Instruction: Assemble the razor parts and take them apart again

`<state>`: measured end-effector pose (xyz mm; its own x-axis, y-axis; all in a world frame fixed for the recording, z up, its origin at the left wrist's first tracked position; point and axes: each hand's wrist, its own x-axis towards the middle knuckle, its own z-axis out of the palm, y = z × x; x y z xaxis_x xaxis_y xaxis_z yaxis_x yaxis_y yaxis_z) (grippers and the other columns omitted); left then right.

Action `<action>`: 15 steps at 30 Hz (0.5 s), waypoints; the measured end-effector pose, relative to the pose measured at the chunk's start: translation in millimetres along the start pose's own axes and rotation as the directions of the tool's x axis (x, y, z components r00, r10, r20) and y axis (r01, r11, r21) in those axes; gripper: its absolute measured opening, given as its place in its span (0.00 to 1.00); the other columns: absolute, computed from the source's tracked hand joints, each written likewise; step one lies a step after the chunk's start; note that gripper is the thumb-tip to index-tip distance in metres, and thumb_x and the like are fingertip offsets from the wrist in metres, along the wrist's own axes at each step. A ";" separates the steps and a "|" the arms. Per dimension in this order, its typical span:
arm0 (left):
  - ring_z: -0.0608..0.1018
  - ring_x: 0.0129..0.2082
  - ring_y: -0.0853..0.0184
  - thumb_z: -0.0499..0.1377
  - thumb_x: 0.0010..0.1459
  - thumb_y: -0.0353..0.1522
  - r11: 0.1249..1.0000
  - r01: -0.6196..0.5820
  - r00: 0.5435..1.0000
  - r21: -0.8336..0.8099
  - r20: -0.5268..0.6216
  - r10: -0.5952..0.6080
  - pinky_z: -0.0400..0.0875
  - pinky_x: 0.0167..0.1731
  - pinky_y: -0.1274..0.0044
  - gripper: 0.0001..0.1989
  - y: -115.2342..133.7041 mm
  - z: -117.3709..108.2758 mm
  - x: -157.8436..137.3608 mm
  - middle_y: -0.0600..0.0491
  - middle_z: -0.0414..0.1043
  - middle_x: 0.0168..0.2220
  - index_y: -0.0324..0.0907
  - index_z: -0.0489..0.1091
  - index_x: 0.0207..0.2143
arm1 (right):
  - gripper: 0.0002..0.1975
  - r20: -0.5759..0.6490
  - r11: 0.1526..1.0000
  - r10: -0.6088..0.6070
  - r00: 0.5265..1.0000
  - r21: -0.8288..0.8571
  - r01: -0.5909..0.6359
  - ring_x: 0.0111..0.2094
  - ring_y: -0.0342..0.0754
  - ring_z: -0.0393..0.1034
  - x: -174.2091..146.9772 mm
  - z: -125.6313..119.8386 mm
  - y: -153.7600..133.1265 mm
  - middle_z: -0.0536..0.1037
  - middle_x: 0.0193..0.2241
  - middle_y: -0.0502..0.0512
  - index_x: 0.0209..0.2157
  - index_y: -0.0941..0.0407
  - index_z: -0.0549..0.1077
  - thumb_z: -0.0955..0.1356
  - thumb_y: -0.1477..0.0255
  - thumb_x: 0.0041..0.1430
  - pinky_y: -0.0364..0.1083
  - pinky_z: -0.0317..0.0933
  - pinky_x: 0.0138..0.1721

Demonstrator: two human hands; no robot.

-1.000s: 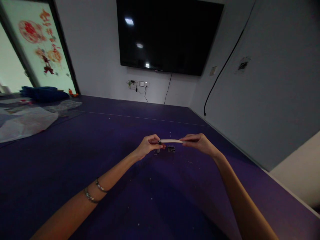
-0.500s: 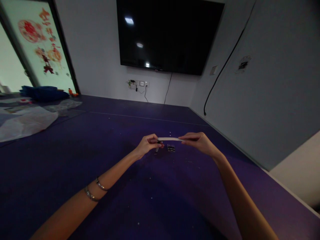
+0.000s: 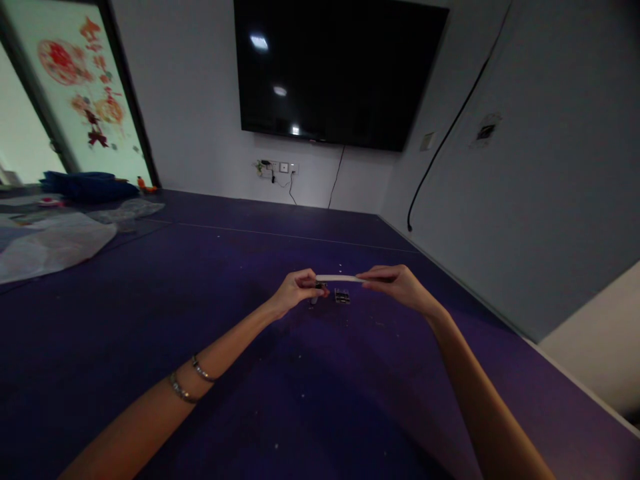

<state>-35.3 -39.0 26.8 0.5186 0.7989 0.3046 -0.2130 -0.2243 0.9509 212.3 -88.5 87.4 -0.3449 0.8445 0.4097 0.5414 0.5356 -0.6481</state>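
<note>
A thin white strip (image 3: pixel 336 278), slightly arched, is stretched between my two hands above the purple surface. My left hand (image 3: pixel 296 291) pinches its left end between thumb and fingers. My right hand (image 3: pixel 393 283) is closed on the other end, fingers pressed together. Just below the strip lies a small dark square piece (image 3: pixel 343 297) resembling a circuit board. By my left fingertips, a small reddish and grey object (image 3: pixel 320 293) shows partly; its kind is unclear, and I cannot tell whether the hand touches it.
Crumpled clear plastic sheeting (image 3: pixel 60 243) and a dark blue bundle (image 3: pixel 90 187) lie at the far left. A black television (image 3: pixel 340 73) hangs on the far wall. A black cable (image 3: pixel 450 127) dangles along the right wall. White specks dot the purple surface (image 3: pixel 225 400).
</note>
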 end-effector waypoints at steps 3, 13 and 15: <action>0.77 0.33 0.66 0.65 0.43 0.27 1.000 -0.005 1.000 -0.011 0.008 0.005 0.68 0.34 0.75 0.11 0.7 0.7 -0.1 0.51 0.76 0.30 0.38 0.63 0.26 | 0.13 -0.026 0.999 0.013 1.000 -0.029 -0.014 0.36 0.50 0.71 -0.1 -0.7 -1.3 0.78 0.34 0.55 0.38 0.52 0.78 0.68 0.63 0.50 0.48 0.63 0.36; 0.77 0.32 0.66 0.65 0.42 0.27 1.000 0.011 1.000 -0.024 0.007 -0.011 0.68 0.34 0.74 0.11 2.6 3.0 -1.3 0.50 0.76 0.29 0.37 0.65 0.26 | 0.12 -0.025 0.999 -0.013 1.000 -0.051 0.012 0.36 0.49 0.71 -0.4 -1.2 -12.7 0.78 0.34 0.55 0.38 0.52 0.78 0.68 0.65 0.51 0.47 0.63 0.37; 0.77 0.32 0.66 0.66 0.42 0.27 0.999 0.015 1.000 -0.028 0.013 -0.015 0.69 0.33 0.74 0.11 0.6 2.2 -0.5 0.50 0.76 0.29 0.37 0.65 0.26 | 0.12 -0.032 0.998 -0.020 0.999 -0.064 0.018 0.35 0.49 0.70 -0.9 -2.0 -13.9 0.78 0.34 0.55 0.38 0.52 0.78 0.68 0.65 0.51 0.47 0.62 0.36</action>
<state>-33.9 -40.7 27.3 0.5321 0.7950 0.2913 -0.2283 -0.1966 0.9535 206.6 -96.7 97.3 -0.3309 0.8335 0.4425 0.5830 0.5493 -0.5987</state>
